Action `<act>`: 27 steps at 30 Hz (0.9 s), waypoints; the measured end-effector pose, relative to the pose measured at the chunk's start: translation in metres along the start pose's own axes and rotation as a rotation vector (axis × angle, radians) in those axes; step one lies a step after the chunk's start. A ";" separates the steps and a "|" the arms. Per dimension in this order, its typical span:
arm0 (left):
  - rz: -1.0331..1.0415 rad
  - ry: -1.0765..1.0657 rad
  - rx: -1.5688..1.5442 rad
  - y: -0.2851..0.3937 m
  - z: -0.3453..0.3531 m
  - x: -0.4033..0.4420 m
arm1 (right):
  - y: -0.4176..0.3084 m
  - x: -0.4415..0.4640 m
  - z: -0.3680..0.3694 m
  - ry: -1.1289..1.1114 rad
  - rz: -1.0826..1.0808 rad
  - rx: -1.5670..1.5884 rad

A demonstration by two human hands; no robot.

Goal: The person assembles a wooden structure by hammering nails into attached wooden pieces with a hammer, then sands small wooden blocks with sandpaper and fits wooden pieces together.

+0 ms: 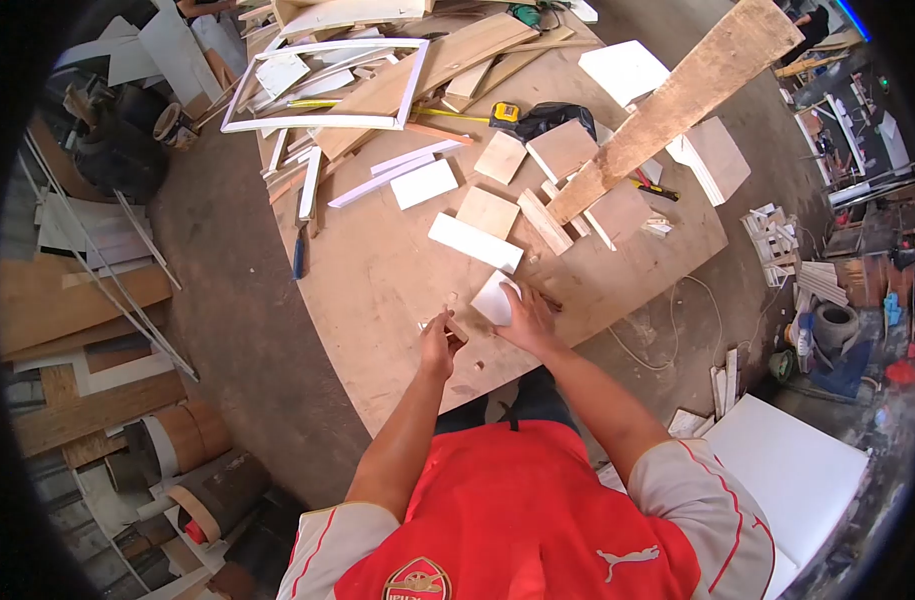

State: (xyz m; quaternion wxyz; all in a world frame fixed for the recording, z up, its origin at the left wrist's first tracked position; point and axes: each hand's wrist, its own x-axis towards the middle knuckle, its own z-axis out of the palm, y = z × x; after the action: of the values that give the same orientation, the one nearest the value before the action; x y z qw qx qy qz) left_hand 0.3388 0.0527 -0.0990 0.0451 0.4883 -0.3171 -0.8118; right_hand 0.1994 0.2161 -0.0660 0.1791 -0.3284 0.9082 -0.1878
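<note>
My right hand (530,318) is closed around the edge of a small white board (494,298) near the front edge of the wooden table (352,330). A little to its left, my left hand (438,343) pinches a small wooden piece (457,328), partly hidden by the fingers. Tiny wood offcuts (478,366) lie on the tabletop by both hands. Just beyond the hands rests a white-faced wooden block (475,242), with a square plywood piece (488,212) behind it.
A long rough plank (677,105) slants up at the right. A yellow tape measure (504,114), a utility knife (657,189) and a blue-handled tool (298,255) lie on the table. A white frame (417,85) tops the scrap wood at the back. A white panel (787,470) stands at lower right.
</note>
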 end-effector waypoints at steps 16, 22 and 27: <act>-0.046 -0.076 0.027 -0.008 -0.009 0.000 | 0.057 -0.008 0.037 -0.144 0.726 1.497; -0.069 -0.109 0.095 -0.010 -0.003 0.001 | 0.066 -0.017 0.046 -0.057 0.618 1.256; -0.059 -0.118 0.105 -0.011 0.000 0.004 | 0.062 -0.012 0.055 -0.076 0.510 1.092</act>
State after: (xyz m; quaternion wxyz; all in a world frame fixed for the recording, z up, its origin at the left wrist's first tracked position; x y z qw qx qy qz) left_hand 0.3396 0.0599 -0.1079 -0.0230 0.4506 -0.3466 -0.8223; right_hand 0.1999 0.2563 -0.1393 0.3936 0.0326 0.7234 -0.5663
